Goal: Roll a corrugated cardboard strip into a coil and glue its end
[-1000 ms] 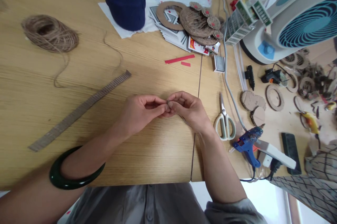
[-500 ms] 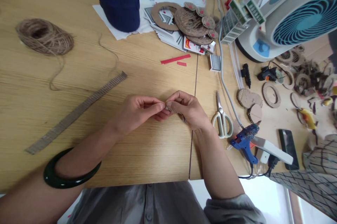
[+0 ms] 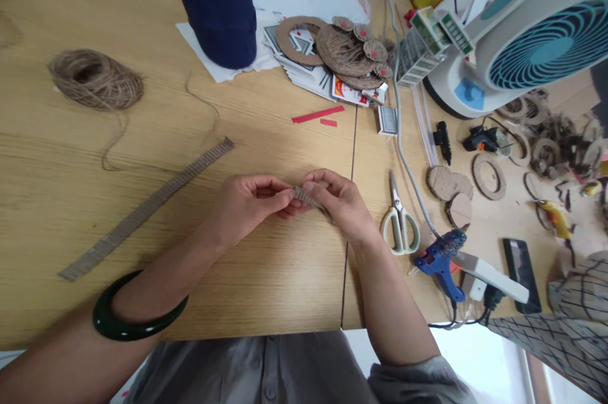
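Note:
Between my two hands is a short strip of corrugated cardboard point(image 3: 308, 197), held just above the table near its front edge. My left hand point(image 3: 259, 201) pinches the strip's left end between thumb and fingers. Thumb and fingertips of my right hand point(image 3: 335, 201) close on it a little further along, and its tail curls down under that palm. A longer corrugated cardboard strip point(image 3: 147, 209) lies slantwise on the table, left of my left hand. Scissors point(image 3: 399, 220) with pale handles rest to the right of my right hand.
A ball of twine point(image 3: 95, 80) sits at the left. Behind my hands are red paper strips point(image 3: 317, 114), a dark blue covered container point(image 3: 213, 11) and cardboard discs point(image 3: 339, 49). To the right are a blue glue gun point(image 3: 441, 261), a fan point(image 3: 536, 43) and a grey cable point(image 3: 401, 138).
My hands have drawn slightly apart, and more of the corrugated strip shows between my fingertips. The whole view has shifted a little; the things on the table look unmoved.

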Available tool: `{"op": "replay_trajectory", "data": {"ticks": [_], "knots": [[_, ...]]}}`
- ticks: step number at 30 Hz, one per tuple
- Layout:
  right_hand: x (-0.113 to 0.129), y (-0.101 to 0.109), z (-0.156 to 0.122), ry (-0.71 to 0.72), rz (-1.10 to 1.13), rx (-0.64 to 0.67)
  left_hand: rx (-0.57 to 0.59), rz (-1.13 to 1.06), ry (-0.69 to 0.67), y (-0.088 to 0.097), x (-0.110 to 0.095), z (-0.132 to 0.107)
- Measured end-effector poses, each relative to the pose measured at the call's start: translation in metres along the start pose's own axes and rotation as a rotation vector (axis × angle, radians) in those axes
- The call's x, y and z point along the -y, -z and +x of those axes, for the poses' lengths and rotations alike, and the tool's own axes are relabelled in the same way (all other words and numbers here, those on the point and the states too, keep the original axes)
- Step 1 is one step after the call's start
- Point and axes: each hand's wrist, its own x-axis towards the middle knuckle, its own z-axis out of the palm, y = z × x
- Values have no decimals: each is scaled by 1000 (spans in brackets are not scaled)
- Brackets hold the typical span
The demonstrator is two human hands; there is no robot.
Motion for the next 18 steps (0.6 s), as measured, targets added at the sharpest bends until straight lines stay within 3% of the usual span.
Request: {"op": "replay_trajectory", "data": {"ticks": [5, 18], "knots": [[-2, -3, -1, 2, -164, -48, -58, 46, -18, 1, -1, 0], [-4, -6, -2, 81, -230, -83, -88, 126, -35, -3, -6, -3]]}}
